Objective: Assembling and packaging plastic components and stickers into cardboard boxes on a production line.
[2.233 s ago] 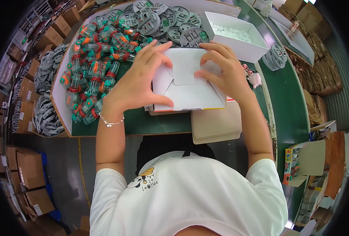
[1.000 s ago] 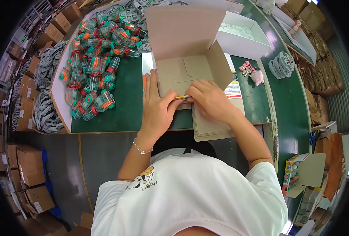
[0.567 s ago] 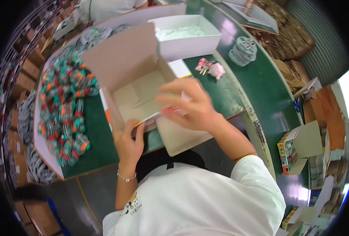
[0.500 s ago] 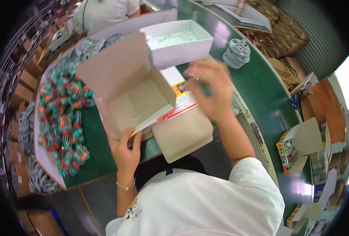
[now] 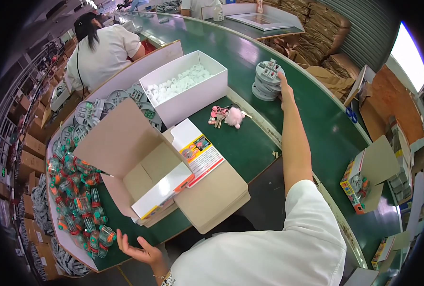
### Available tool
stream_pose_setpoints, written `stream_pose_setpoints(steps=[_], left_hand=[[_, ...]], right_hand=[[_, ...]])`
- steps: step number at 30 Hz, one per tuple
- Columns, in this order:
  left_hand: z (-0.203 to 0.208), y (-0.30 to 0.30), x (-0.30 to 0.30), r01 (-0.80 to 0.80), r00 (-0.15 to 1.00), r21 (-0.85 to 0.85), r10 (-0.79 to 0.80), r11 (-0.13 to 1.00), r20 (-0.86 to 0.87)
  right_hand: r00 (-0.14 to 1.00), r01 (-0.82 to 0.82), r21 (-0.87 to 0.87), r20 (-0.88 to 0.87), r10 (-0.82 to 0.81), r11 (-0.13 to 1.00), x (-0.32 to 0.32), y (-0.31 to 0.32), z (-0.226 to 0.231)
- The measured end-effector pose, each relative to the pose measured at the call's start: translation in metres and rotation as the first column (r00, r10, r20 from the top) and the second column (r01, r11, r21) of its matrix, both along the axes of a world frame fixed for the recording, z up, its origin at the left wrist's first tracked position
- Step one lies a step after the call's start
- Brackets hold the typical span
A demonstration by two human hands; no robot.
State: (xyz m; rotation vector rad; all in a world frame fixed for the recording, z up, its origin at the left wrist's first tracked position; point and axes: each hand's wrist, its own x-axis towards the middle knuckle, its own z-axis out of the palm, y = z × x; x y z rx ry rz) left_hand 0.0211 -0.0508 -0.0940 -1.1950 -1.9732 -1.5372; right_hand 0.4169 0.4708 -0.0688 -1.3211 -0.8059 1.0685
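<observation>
My right hand (image 5: 285, 89) reaches far out to a stack of grey round plastic parts (image 5: 267, 82), its fingers against the stack's right side; some fingers are hidden. Low at the left, my left hand (image 5: 142, 249) is open, palm up, with nothing in it. It is beside several clear bottle-like toys (image 5: 82, 202) with green, orange and red parts. Just above it stands an empty cardboard box (image 5: 160, 191), its brown lid raised. To the box's right lie a printed carton panel (image 5: 197, 151) and folded brown cardboard sheets (image 5: 214, 200).
A white box (image 5: 193, 97) holds many small white pieces. Keys with a pink pompom (image 5: 234, 117) lie beside it. More grey round parts (image 5: 88, 113) are heaped at the left. A filled open carton (image 5: 356, 183) stands at the right. A co-worker (image 5: 104, 52) sits at the far left.
My left hand has let go of the box and dropped lower left. My right hand has moved from beside the carton panel up to the grey stack. The view has shifted, showing more table.
</observation>
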Motion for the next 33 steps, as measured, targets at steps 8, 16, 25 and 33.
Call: stream_pose_setpoints(steps=[8, 16, 25, 33], left_hand=[[-0.007, 0.019, 0.005, -0.177, 0.976, -0.057, 0.168, 0.982, -0.136], [0.000, 0.016, 0.001, -0.164, 0.974, -0.026, 0.158, 0.986, -0.161], [0.003, 0.007, 0.009, -0.190, 0.963, -0.045, 0.177, 0.981, -0.204], [0.004, 0.012, 0.008, -0.233, 0.950, -0.055, 0.215, 0.971, -0.225]], right_hand=[[0.984, -0.178, -0.018, 0.024, 0.178, 0.984, 0.003, 0.004, 0.005], [0.943, 0.076, 0.152, 0.309, -0.121, 0.985, -0.020, 0.002, 0.008], [0.884, 0.092, 0.187, 0.436, -0.167, 0.978, -0.024, -0.011, -0.004], [0.812, 0.223, -0.135, 0.574, -0.107, 0.965, -0.025, -0.018, 0.006]])
